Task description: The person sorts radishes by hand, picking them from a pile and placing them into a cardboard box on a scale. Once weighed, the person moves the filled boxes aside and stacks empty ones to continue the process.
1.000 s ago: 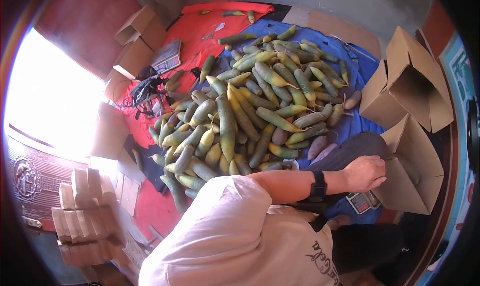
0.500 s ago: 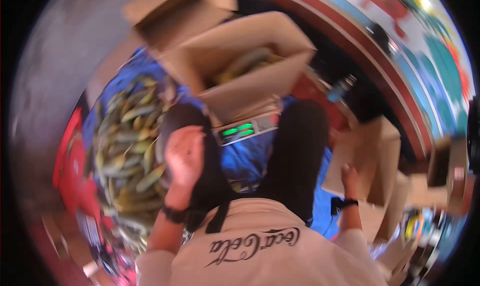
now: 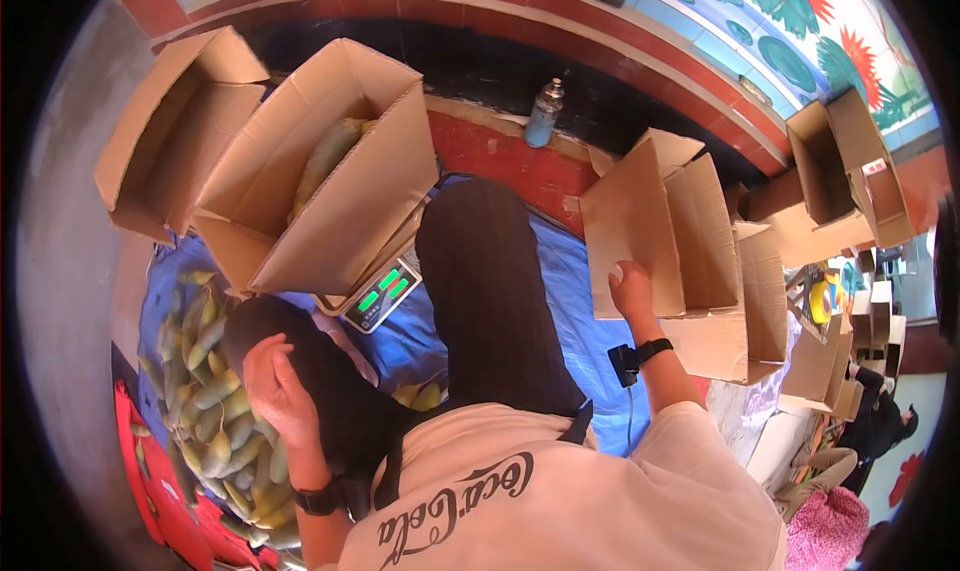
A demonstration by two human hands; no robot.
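Left hand (image 3: pixel 280 386) released, fingers loosely curled, right beside vegetable heap (image 3: pixel 220 411)! Right hand (image 3: pixel 632 291) up at open box (image 3: pixel 630 226), grip unclear. Loaded carton (image 3: pixel 350 216) on glowing scale (image 3: pixel 383 294), ahead of left hand!

the person wore a pale, cream-toned short-sleeved shirt (image 3: pixel 590 471) whose front bore curling black coca-cola lettering (image 3: pixel 455 511). dark trousers (image 3: pixel 490 291) reached up beyond the lettering, and a dark strap (image 3: pixel 388 479) lay on one side of it, another dark strap (image 3: pixel 577 424) on the other. both the left hand (image 3: pixel 280 386) and the right hand (image 3: pixel 631 289) were bare. each wrist had a black band, and the right band (image 3: pixel 655 349) carried a squarish black box (image 3: pixel 624 365) with a thin cable (image 3: pixel 630 421)
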